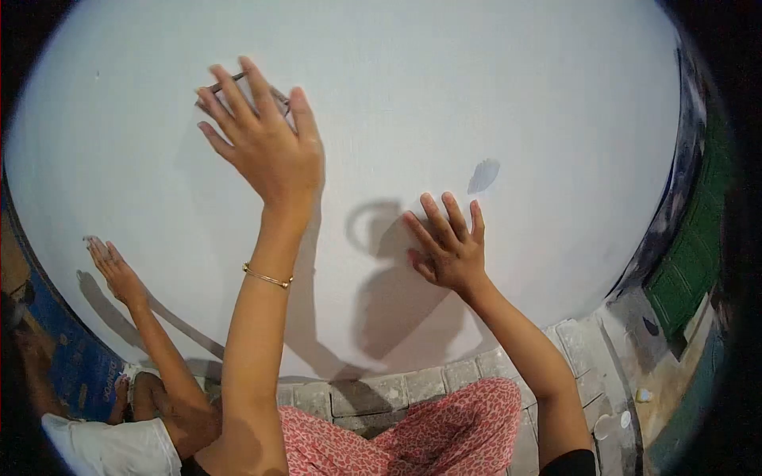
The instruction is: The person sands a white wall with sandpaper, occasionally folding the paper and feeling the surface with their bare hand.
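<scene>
My left hand [274, 151], a thin gold bracelet [267, 276] on its forearm, is raised with fingers spread over the large white surface [397, 95]. Dark, thin edges of a flat object [228, 82] show between and beyond these fingers; what it is I cannot make out. Lower and to the right, my right hand [451, 247] has its fingers fanned out in front of the same surface, holding nothing visible. Just above its fingertips is a grey, leaf-shaped patch [483, 176]. Whether the right palm touches the surface cannot be told.
At left, another person's hand [117, 274] reaches toward the white surface; a white sleeve [119, 444] shows below. Grey paving blocks [369, 397] run along the surface's base, near my pink patterned trousers [468, 420]. A blue printed sheet [67, 357] lies left, a green panel [694, 262] right.
</scene>
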`<state>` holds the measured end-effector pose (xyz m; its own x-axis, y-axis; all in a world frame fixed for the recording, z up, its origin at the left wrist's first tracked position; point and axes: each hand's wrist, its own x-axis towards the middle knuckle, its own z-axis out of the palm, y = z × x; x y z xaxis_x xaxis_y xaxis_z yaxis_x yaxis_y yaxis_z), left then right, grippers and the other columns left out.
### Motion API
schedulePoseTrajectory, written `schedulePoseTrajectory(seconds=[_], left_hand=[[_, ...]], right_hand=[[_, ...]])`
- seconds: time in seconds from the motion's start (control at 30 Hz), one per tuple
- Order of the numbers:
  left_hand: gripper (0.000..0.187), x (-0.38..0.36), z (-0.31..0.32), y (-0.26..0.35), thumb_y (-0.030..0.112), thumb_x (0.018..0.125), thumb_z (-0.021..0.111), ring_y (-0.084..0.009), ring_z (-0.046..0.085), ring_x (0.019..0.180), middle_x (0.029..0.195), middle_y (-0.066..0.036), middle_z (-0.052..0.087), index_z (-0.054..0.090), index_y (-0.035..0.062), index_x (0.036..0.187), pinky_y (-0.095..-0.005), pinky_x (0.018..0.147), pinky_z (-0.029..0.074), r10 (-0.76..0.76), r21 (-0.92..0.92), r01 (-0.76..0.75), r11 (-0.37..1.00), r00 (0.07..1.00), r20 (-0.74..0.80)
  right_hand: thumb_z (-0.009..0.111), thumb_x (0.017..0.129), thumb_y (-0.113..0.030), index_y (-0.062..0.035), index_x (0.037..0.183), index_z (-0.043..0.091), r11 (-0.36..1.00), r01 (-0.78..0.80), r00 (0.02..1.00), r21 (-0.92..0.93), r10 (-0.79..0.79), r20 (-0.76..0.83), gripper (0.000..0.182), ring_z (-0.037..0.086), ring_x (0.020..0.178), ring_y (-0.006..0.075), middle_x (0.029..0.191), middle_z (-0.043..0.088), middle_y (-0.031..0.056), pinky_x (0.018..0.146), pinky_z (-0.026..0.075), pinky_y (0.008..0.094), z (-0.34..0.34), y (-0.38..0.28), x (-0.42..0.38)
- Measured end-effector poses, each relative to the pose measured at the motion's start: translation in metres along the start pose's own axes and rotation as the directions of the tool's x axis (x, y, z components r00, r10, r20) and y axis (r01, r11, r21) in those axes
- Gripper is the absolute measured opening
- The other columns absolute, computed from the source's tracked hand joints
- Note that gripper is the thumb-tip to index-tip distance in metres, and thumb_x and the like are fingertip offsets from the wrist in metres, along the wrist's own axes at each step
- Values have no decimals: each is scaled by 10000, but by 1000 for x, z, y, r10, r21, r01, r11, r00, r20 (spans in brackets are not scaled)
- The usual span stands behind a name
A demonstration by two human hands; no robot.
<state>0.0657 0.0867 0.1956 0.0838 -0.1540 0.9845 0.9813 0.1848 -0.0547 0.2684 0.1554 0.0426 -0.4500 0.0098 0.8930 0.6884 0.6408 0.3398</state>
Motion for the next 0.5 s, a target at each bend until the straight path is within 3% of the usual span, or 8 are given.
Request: schedulePoseTrajectory(seconds=[0.07,0.1,0.13,0.17,0.23,0.37,0.47,0.5], left_hand=[[560,-8,-8,2,365,900,489,-329,153,1391,1511,-42,220,330,239,1422,-526,1105,133,-57,40,60,997,996,-71],[568,-21,-19,11,370,892,500,-332,145,1392,1511,-44,216,332,247,1420,-526,1107,123,144,-49,-138,989,976,161],[577,-32,-26,16,374,884,512,-334,137,1394,1512,-47,212,334,255,1419,-526,1109,113,346,-179,-299,937,865,363],[607,-39,-26,10,378,855,545,-339,126,1396,1513,-41,213,342,259,1415,-530,1112,104,438,-224,-379,898,823,363],[604,-31,-36,-10,377,852,545,-342,108,1400,1515,-55,204,354,256,1411,-531,1111,85,330,-127,-305,944,857,395],[647,-35,-42,-65,328,858,520,-426,30,1386,1518,-172,100,295,145,1437,-576,1080,97,-71,113,50,992,979,190],[641,-64,-44,-47,349,856,524,-448,25,1379,1513,-179,112,320,138,1426,-590,1075,110,-65,28,61,998,983,172],[645,-84,-48,-34,356,857,525,-444,25,1380,1515,-176,106,316,141,1427,-599,1073,109,46,-28,-39,999,958,282]], right_hand=[[538,829,-475,-342,1355,425,1000,-22,1000,4,22,5,554,263,1361,222,1469,315,-6,1099,106,531,0,-4,-6],[528,837,-470,-340,1354,429,999,-43,999,7,43,11,542,259,1363,233,1470,314,5,1095,109,535,0,-6,-10],[528,837,-470,-340,1354,429,999,-48,999,11,47,13,542,259,1363,233,1470,314,5,1095,109,535,2,-8,-16],[526,837,-473,-332,1357,427,997,-77,996,6,76,44,548,246,1368,247,1476,300,16,1092,110,543,5,-10,-23],[520,846,-471,-312,1353,438,993,-116,988,7,115,99,538,200,1384,287,1495,258,39,1085,104,567,12,-12,-44],[494,871,-482,-217,1401,359,942,-335,937,34,329,117,607,136,1387,374,1506,189,134,1076,81,599,19,-8,-123],[454,900,-502,-130,1461,168,825,-561,827,69,554,99,732,76,1372,455,1495,88,249,1065,70,620,31,-29,-176],[454,900,-502,-130,1461,168,821,-566,824,76,559,99,732,76,1372,455,1495,88,249,1065,70,620,33,-41,-191]])
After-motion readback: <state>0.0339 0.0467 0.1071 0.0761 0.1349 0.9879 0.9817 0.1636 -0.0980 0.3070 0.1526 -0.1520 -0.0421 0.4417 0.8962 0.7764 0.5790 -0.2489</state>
